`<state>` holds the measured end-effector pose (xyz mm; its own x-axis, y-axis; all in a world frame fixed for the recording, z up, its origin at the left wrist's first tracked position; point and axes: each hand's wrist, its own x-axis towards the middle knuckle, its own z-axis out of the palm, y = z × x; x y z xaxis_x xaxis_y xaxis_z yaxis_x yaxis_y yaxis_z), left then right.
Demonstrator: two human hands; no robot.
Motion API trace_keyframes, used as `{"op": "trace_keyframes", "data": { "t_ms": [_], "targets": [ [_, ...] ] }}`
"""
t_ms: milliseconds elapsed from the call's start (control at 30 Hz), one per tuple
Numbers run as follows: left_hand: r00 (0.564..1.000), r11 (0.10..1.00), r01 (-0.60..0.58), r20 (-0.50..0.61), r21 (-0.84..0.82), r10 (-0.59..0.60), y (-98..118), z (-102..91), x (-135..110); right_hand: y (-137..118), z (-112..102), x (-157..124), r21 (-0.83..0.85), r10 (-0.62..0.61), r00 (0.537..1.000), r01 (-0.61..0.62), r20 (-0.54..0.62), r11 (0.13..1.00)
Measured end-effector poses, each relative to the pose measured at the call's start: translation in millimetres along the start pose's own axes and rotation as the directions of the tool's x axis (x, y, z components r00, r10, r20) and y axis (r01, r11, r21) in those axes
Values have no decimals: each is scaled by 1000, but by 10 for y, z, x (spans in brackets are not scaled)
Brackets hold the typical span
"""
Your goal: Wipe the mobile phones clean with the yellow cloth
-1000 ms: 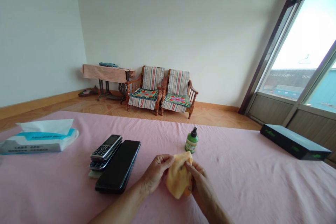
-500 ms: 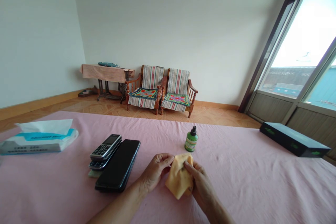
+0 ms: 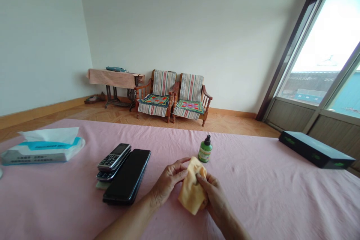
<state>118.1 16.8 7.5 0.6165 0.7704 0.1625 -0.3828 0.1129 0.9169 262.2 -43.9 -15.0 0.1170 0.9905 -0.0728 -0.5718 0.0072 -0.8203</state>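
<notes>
A crumpled yellow cloth (image 3: pixel 192 191) is between my two hands, above the pink sheet. My right hand (image 3: pixel 214 191) grips it from the right, thumb pressed on its front. My left hand (image 3: pixel 170 178) is at the cloth's left edge, thumb and fingers closed toward it; whatever else may lie behind the fabric is hidden. Just beyond the cloth stands a small green spray bottle (image 3: pixel 205 151) with a black nozzle, upright. To the left of my left hand lie a black smartphone (image 3: pixel 129 174) and a keypad phone (image 3: pixel 114 157), which rests on another phone.
A tissue pack (image 3: pixel 42 150) lies at the left of the pink sheet (image 3: pixel 247 187). A flat black box (image 3: pixel 315 150) sits at the right edge. Beyond are two wooden chairs (image 3: pixel 160 99) and a cloth-covered sewing table (image 3: pixel 112 77).
The upper edge of the cloth has risen slightly. My left fingers have stretched a little forward along its left edge. My right hand keeps its grip.
</notes>
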Motion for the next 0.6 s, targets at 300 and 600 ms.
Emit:
{"op": "trace_keyframes", "data": {
  "t_ms": [300, 600],
  "targets": [
    [993, 996, -22, -112, 85, 31, -46, -4, 19, -44, 36, -29, -30, -20, 1000, 20, 4, 999],
    [992, 991, 1, -125, 131, 15, -106, -29, 46, -65, 60, -56, -62, -18, 999, 20, 34, 998]
  ]
}}
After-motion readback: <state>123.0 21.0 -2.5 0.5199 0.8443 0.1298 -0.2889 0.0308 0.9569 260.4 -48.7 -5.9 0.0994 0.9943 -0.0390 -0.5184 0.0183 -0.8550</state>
